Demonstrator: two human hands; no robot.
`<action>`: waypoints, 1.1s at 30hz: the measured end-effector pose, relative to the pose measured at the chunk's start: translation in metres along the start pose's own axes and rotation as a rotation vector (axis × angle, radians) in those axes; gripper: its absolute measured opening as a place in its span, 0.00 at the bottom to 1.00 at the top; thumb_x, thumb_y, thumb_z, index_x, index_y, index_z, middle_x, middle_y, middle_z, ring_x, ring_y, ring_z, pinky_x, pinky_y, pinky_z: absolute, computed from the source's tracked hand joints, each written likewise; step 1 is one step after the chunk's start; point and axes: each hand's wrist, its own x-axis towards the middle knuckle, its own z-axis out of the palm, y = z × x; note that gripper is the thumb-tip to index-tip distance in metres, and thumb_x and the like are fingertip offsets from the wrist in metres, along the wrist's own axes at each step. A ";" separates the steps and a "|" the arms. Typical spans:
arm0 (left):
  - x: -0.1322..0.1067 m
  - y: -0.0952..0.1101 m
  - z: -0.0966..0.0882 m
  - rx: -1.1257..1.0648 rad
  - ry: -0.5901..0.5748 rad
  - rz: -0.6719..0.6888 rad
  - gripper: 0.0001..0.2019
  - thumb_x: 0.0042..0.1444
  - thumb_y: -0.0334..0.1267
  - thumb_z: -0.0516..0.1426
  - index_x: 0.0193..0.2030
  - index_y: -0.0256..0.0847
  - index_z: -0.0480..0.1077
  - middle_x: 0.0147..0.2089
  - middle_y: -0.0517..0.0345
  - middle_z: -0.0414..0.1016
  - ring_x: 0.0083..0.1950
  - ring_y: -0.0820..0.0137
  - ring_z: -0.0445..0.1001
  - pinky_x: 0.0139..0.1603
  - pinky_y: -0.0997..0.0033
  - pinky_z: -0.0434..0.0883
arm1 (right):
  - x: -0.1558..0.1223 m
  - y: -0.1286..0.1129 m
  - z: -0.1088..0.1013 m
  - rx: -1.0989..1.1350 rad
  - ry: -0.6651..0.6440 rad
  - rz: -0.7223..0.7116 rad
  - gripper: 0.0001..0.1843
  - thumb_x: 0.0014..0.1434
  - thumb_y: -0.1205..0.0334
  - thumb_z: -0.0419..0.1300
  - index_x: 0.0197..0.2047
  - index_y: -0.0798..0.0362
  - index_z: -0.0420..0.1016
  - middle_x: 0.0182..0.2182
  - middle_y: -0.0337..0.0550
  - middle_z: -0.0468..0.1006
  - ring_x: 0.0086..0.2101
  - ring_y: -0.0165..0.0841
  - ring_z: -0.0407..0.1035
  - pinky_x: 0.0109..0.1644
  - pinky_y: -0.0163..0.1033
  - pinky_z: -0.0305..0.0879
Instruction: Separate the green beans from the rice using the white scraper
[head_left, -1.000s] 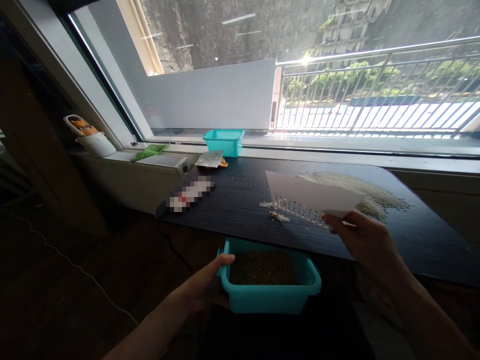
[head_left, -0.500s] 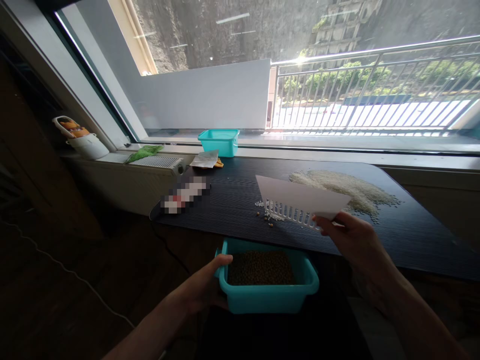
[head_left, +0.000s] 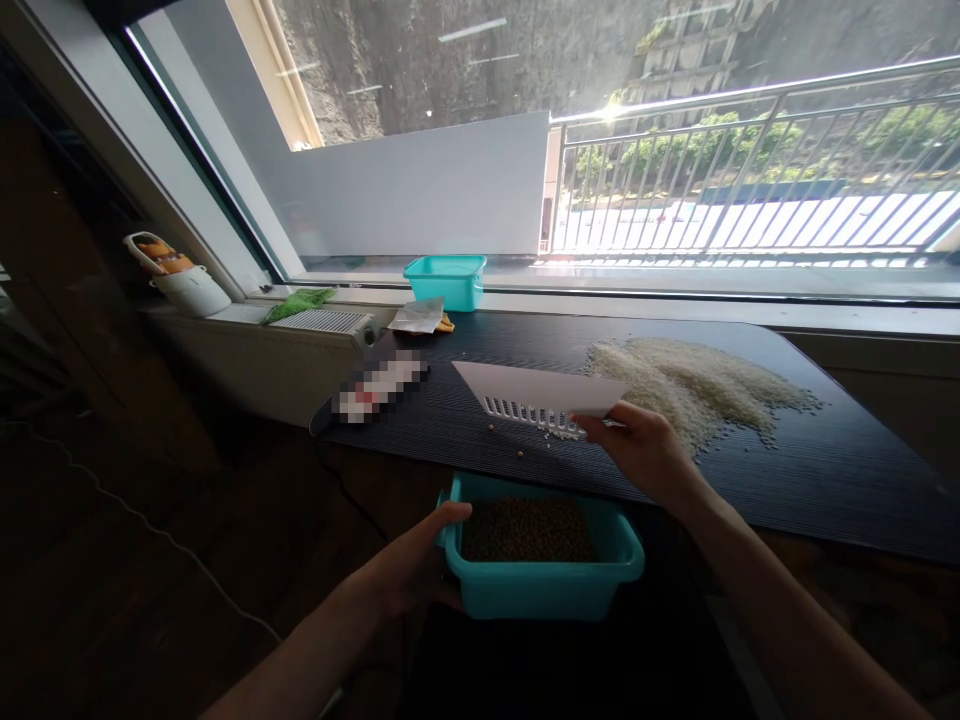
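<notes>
My left hand (head_left: 424,555) grips the left end of a turquoise plastic tub (head_left: 540,592), thumb over the rim, below the table's front edge. Small brown pellets (head_left: 529,530) partly fill the tub. In my right hand (head_left: 641,440) is a white slotted scraper (head_left: 536,388), pinched at its right end. It is held over the dark table, its row of slots towards me. A few loose pellets (head_left: 520,454) and some white grains lie on the table just beneath and beside it. To the right spreads a large heap of white rice-like grains (head_left: 697,385).
A second turquoise tub (head_left: 448,283) stands at the back by the window, with a crumpled packet (head_left: 418,316) in front. At the table's left end lies a blurred-out object (head_left: 381,385). A radiator (head_left: 322,325) bearing a green cloth (head_left: 300,303) adjoins on the left.
My right hand has moved the scraper to the left, away from the grain heap. The left hand still holds the tub in nearly the same place.
</notes>
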 end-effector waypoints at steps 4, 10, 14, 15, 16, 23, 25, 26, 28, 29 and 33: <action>-0.002 0.001 -0.002 -0.003 0.023 -0.004 0.28 0.52 0.52 0.54 0.55 0.36 0.65 0.46 0.44 0.76 0.47 0.55 0.74 0.40 0.54 0.73 | 0.004 0.001 0.012 0.036 -0.107 -0.011 0.16 0.52 0.54 0.61 0.41 0.54 0.80 0.33 0.43 0.82 0.34 0.37 0.75 0.38 0.39 0.72; -0.008 0.003 -0.003 0.010 0.083 -0.014 0.27 0.53 0.52 0.53 0.54 0.36 0.65 0.41 0.47 0.77 0.45 0.57 0.75 0.40 0.56 0.73 | -0.022 0.001 -0.010 -0.016 -0.213 0.063 0.16 0.51 0.51 0.62 0.36 0.54 0.81 0.30 0.44 0.82 0.34 0.39 0.75 0.37 0.40 0.73; -0.008 0.006 -0.003 0.028 0.111 -0.016 0.28 0.52 0.54 0.53 0.53 0.34 0.66 0.38 0.47 0.77 0.42 0.58 0.75 0.39 0.57 0.73 | -0.035 -0.001 -0.027 0.012 -0.161 0.113 0.18 0.47 0.47 0.63 0.32 0.54 0.81 0.26 0.44 0.81 0.29 0.38 0.75 0.34 0.39 0.73; -0.008 0.007 -0.004 0.037 0.110 -0.019 0.29 0.52 0.54 0.53 0.53 0.33 0.67 0.37 0.47 0.77 0.41 0.58 0.76 0.39 0.58 0.73 | -0.035 -0.002 -0.026 0.021 -0.124 0.117 0.18 0.47 0.47 0.63 0.32 0.54 0.81 0.25 0.44 0.81 0.28 0.38 0.75 0.33 0.39 0.73; -0.010 0.008 -0.007 0.044 0.106 -0.021 0.30 0.52 0.55 0.52 0.53 0.32 0.67 0.36 0.47 0.77 0.40 0.58 0.76 0.40 0.57 0.73 | -0.033 -0.003 -0.023 0.032 -0.091 0.115 0.17 0.47 0.48 0.63 0.32 0.54 0.81 0.25 0.44 0.81 0.28 0.37 0.74 0.32 0.39 0.72; -0.034 0.009 -0.034 -0.002 0.146 0.032 0.29 0.53 0.54 0.53 0.55 0.33 0.65 0.41 0.46 0.78 0.44 0.56 0.76 0.45 0.55 0.71 | -0.011 -0.015 0.026 0.055 -0.110 -0.007 0.16 0.53 0.52 0.59 0.38 0.54 0.80 0.30 0.44 0.81 0.31 0.37 0.75 0.36 0.40 0.72; -0.037 0.007 -0.036 -0.007 0.164 0.052 0.30 0.53 0.54 0.53 0.56 0.34 0.64 0.42 0.45 0.78 0.44 0.56 0.76 0.45 0.56 0.71 | -0.017 -0.017 0.029 0.012 -0.119 0.015 0.15 0.53 0.53 0.58 0.37 0.54 0.80 0.31 0.44 0.82 0.32 0.38 0.75 0.35 0.40 0.72; -0.036 0.006 -0.035 -0.010 0.164 0.055 0.30 0.53 0.54 0.54 0.56 0.34 0.64 0.42 0.45 0.78 0.44 0.56 0.76 0.45 0.56 0.71 | -0.022 -0.017 0.027 -0.013 -0.124 0.028 0.15 0.53 0.54 0.58 0.37 0.54 0.80 0.31 0.44 0.82 0.31 0.38 0.75 0.35 0.40 0.72; -0.032 0.004 -0.031 -0.016 0.150 0.053 0.30 0.52 0.53 0.54 0.56 0.33 0.64 0.42 0.45 0.78 0.44 0.56 0.76 0.45 0.55 0.71 | -0.037 -0.017 0.022 -0.051 -0.125 0.054 0.13 0.53 0.55 0.59 0.37 0.53 0.79 0.32 0.44 0.82 0.31 0.38 0.75 0.34 0.40 0.72; -0.028 0.002 -0.027 -0.015 0.140 0.047 0.30 0.52 0.54 0.54 0.55 0.33 0.65 0.42 0.45 0.77 0.44 0.56 0.76 0.45 0.55 0.71 | -0.045 -0.018 0.018 -0.061 -0.112 0.067 0.13 0.53 0.55 0.59 0.38 0.53 0.79 0.33 0.44 0.82 0.31 0.38 0.75 0.34 0.39 0.72; -0.010 -0.004 -0.011 0.006 0.087 0.032 0.31 0.49 0.54 0.56 0.54 0.33 0.65 0.43 0.44 0.77 0.47 0.54 0.74 0.43 0.54 0.72 | -0.065 -0.015 0.006 -0.111 0.063 0.116 0.12 0.53 0.55 0.59 0.36 0.52 0.78 0.31 0.44 0.82 0.28 0.37 0.75 0.31 0.38 0.72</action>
